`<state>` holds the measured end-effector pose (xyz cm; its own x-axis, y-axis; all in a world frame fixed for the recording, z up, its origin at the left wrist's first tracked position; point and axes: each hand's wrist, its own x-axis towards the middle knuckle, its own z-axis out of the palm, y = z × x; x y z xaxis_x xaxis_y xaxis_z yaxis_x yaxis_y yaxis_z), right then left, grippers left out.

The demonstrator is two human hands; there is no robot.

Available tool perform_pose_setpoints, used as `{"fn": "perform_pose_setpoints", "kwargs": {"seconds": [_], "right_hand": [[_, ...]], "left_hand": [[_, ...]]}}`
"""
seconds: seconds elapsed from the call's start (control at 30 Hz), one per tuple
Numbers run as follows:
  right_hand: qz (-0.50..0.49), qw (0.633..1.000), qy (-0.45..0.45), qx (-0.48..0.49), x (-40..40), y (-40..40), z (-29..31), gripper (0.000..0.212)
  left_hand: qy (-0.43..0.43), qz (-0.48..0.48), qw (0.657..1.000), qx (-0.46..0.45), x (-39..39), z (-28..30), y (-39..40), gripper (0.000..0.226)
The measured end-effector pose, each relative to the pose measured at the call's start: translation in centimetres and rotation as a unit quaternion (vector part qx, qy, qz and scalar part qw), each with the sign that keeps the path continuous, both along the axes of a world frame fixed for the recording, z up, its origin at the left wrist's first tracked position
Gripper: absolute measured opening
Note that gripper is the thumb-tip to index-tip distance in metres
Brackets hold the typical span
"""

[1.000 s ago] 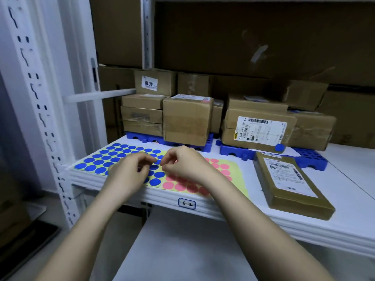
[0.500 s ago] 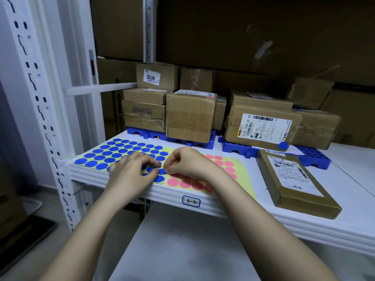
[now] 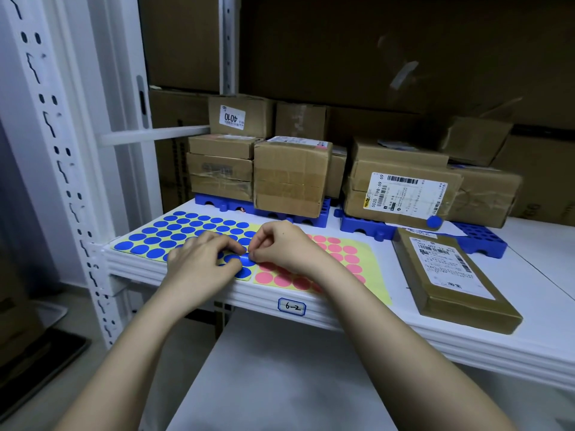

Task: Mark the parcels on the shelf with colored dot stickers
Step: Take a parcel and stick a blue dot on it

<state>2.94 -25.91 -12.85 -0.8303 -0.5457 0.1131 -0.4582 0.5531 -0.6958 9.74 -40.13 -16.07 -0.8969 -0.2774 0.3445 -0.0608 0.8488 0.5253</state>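
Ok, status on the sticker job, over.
Right hand pinching a blue dot sticker, peeling it. Left hand pressing the blue sheet. One labelled parcel already carries a blue dot. Nothing in the way.

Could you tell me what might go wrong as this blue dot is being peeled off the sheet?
The right hand pinches a half-lifted blue dot; it could fold and stick to itself. The left hand only presses the blue sticker sheet, whose near edge sits at the shelf lip, so a pull might drag it off.
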Motion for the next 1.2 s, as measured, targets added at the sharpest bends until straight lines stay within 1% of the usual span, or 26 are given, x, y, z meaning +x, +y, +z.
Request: {"fn": "perform_pose_setpoints", "kwargs": {"seconds": [0.07,0.17,0.23,0.27,0.33,0.4,0.43,0.5,0.53,0.6,0.67,0.8,0.87,1.0,1.2], "right_hand": [[0.002,1.000,-0.007,-0.030,0.2,0.2,0.0,0.019],[0.002,0.997,-0.019,-0.080,0.5,0.6,0.2,0.014],[-0.006,0.994,-0.018,-0.110,0.8,1.1,0.4,0.014],[-0.013,0.992,-0.011,-0.126,1.0,1.5,0.6,0.013],[-0.021,0.985,-0.002,-0.173,1.2,2.6,1.0,0.012],[-0.023,0.977,0.024,-0.210,1.4,4.0,1.5,0.017],[-0.028,0.974,0.047,-0.218,1.4,5.0,1.9,0.018],[-0.039,0.971,0.084,-0.222,1.5,6.8,2.7,0.016],[-0.047,0.968,0.098,-0.225,1.6,8.3,3.0,0.016],[-0.056,0.964,0.099,-0.242,2.0,10.2,3.5,0.019],[-0.071,0.960,0.097,-0.255,2.5,12.9,4.0,0.019],[-0.098,0.961,0.095,-0.240,3.5,18.3,4.4,0.011],[-0.119,0.961,0.084,-0.236,3.8,20.8,4.3,0.012],[-0.175,0.961,0.042,-0.211,4.2,24.7,3.9,0.011],[-0.222,0.962,-0.026,-0.156,4.5,28.2,2.9,0.006]], "left_hand": [[-0.009,-0.007,1.000,-0.007,0.2,0.1,0.0,0.013],[-0.021,-0.007,1.000,-0.018,0.2,0.3,0.0,0.019],[-0.024,-0.011,1.000,-0.003,0.1,0.5,-0.1,0.022],[-0.019,-0.018,0.999,0.020,0.1,0.7,-0.1,0.023],[0.025,-0.028,0.996,0.079,0.0,1.1,0.4,0.024],[0.100,-0.031,0.991,0.087,0.0,1.8,1.6,0.020],[0.135,-0.045,0.986,0.089,-0.1,2.2,2.7,0.016],[0.174,-0.094,0.970,0.142,-0.1,3.2,4.9,0.010],[0.172,-0.127,0.959,0.185,-0.4,3.6,6.5,0.007],[0.159,-0.175,0.939,0.250,-0.8,4.1,8.6,0.005],[0.133,-0.213,0.927,0.279,-1.4,4.4,11.1,0.001],[0.070,-0.263,0.904,0.330,-1.7,4.6,16.0,0.012],[0.054,-0.286,0.901,0.322,-2.0,4.5,18.4,0.014],[0.047,-0.333,0.901,0.272,-2.6,4.2,21.8,0.014],[0.046,-0.303,0.937,0.168,-2.9,3.0,24.3,0.012]]}}
